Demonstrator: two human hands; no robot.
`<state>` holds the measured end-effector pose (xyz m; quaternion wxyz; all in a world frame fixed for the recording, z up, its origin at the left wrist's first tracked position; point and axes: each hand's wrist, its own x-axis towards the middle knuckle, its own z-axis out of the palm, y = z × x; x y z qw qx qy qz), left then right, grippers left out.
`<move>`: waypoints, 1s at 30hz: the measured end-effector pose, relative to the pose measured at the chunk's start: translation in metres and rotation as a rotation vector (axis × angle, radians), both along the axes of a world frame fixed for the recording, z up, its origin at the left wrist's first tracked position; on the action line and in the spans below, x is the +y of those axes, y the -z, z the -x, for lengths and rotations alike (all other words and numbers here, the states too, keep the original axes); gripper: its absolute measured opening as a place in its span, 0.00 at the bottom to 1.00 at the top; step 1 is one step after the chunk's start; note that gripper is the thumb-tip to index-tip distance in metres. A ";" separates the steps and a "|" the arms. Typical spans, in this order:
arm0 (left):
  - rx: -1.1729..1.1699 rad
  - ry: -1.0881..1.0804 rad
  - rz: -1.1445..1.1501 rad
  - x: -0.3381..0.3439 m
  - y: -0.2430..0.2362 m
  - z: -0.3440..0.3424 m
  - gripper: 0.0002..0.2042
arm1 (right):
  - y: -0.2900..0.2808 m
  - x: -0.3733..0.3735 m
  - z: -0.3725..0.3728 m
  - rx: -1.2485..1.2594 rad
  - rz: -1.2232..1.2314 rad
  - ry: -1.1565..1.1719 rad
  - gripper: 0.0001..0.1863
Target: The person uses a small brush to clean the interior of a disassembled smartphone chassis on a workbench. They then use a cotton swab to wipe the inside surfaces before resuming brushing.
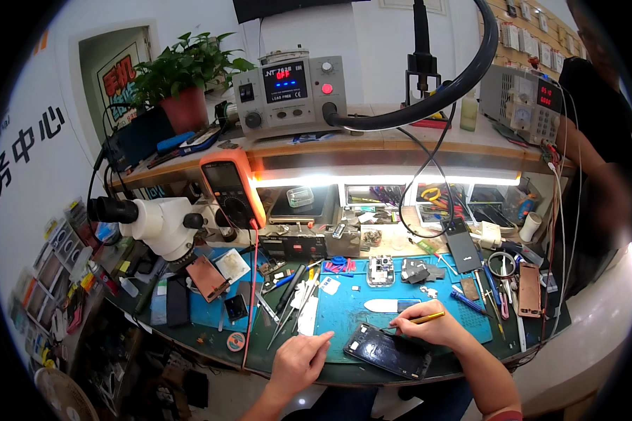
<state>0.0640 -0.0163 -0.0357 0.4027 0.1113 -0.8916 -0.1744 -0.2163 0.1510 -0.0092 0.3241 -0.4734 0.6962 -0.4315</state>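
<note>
A black phone (388, 351), apparently its frame or screen side, lies tilted at the front of the blue work mat (463, 323). My right hand (428, 326) is closed around a slim gold-handled pen-shaped tool (429, 318), whose tip is by the phone's upper edge and too small to make out. To the left of the phone, at the mat's front edge, is my left hand (298, 359), apart from the phone. Its fingers are curled and nothing shows in them. Just beyond the phone lies a white and blue flat blade (392, 306).
Tweezers (285, 319) and other tools lie left of the phone. An opened phone part (381, 271) sits on the mat's far side. A microscope (158, 226) and an orange multimeter (233, 189) stand left; a hot-air station (291, 95) is on the shelf. A person (597, 119) stands right.
</note>
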 end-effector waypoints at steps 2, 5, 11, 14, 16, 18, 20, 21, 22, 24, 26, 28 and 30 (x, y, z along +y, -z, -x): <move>0.040 -0.004 0.006 -0.003 -0.001 0.000 0.17 | 0.004 -0.001 0.000 -0.016 0.030 -0.018 0.12; 0.024 -0.012 -0.062 -0.001 0.002 -0.003 0.21 | 0.014 0.001 0.005 0.046 0.062 -0.041 0.11; 0.066 -0.006 -0.077 0.004 0.007 0.007 0.21 | -0.001 0.000 0.002 0.142 0.022 -0.036 0.10; 0.126 0.045 -0.079 -0.004 0.006 0.001 0.19 | -0.002 -0.001 0.000 0.210 0.139 -0.067 0.11; 0.160 0.041 -0.002 -0.003 0.004 -0.011 0.18 | -0.004 -0.005 -0.003 0.126 0.118 -0.052 0.11; 0.175 0.039 0.106 0.002 0.002 -0.005 0.18 | 0.003 0.001 -0.004 0.048 0.027 -0.016 0.11; 0.099 0.163 0.067 0.011 -0.011 0.003 0.18 | -0.002 -0.001 -0.001 0.090 0.009 0.030 0.12; 0.072 0.217 0.082 0.017 -0.013 0.004 0.18 | 0.001 -0.001 -0.002 0.143 0.022 0.033 0.13; 0.007 0.273 0.099 0.019 -0.015 0.005 0.20 | 0.001 -0.002 -0.004 0.126 0.015 0.029 0.13; -0.067 0.353 0.115 0.033 -0.015 0.020 0.22 | 0.000 -0.002 -0.004 0.090 -0.009 0.032 0.13; -0.160 0.370 0.169 0.045 -0.012 0.032 0.24 | -0.002 -0.005 -0.008 0.096 0.022 0.025 0.13; -0.165 0.396 0.221 0.053 -0.005 0.046 0.29 | -0.002 -0.004 -0.007 0.086 0.031 0.033 0.13; -0.178 0.393 0.254 0.058 -0.002 0.055 0.28 | -0.002 -0.004 -0.005 0.124 0.015 0.028 0.14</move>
